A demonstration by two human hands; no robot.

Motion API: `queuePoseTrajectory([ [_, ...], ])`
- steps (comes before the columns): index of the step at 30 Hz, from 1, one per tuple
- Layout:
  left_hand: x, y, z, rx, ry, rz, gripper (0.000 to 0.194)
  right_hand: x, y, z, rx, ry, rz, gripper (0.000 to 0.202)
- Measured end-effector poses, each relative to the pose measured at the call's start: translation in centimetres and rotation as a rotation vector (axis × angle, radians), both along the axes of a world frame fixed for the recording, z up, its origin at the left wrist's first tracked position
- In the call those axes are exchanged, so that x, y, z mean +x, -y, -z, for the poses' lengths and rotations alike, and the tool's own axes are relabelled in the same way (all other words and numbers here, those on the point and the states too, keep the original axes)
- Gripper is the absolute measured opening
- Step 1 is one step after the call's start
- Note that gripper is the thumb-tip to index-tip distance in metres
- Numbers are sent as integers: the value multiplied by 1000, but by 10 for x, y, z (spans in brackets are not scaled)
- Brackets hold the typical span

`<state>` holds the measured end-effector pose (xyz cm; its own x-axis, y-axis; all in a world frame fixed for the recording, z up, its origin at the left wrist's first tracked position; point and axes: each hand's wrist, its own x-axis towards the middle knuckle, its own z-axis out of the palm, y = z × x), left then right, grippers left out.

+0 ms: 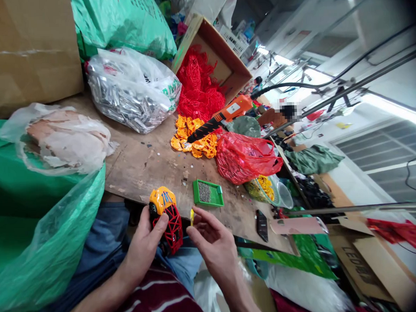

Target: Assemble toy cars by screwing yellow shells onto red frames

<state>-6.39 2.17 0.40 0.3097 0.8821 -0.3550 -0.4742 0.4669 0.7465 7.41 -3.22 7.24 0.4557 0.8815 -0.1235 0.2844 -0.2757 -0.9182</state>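
While the left hand (146, 238) grips a small orange-and-red plastic toy car (169, 213) over the lap, the right hand (214, 235) pinches a thin yellow piece (192, 217) close by. Past them, a green plastic tray (216, 197) of tiny grey bits (204, 192) sits on the brown wooden table (140, 163).

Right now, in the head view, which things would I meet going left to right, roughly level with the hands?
Green bag → left hand → orange-and-red toy car → small yellow piece → right hand → black device → pink strip.
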Motion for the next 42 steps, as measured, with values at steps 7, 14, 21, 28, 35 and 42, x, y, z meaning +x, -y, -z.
queuePoseTrajectory([
  [7,-1,-1,2,67,-56,78,42,-13,-1,5,67,359,-133,37],
  [14,-2,-2,-1,87,-68,97,35,-24,-6,3,18,407,-189,41],
  [21,-3,-1,0,85,-69,99,31,-28,-10,-1,7,448,-192,38],
  [28,-3,1,5,88,-73,114,30,-28,-11,-3,17,496,-248,41],
  [35,-3,3,11,64,-69,119,31,-26,-12,-2,-94,538,-309,40],
  [42,-2,1,12,62,-72,70,33,-26,-12,5,-70,517,-277,40],
])
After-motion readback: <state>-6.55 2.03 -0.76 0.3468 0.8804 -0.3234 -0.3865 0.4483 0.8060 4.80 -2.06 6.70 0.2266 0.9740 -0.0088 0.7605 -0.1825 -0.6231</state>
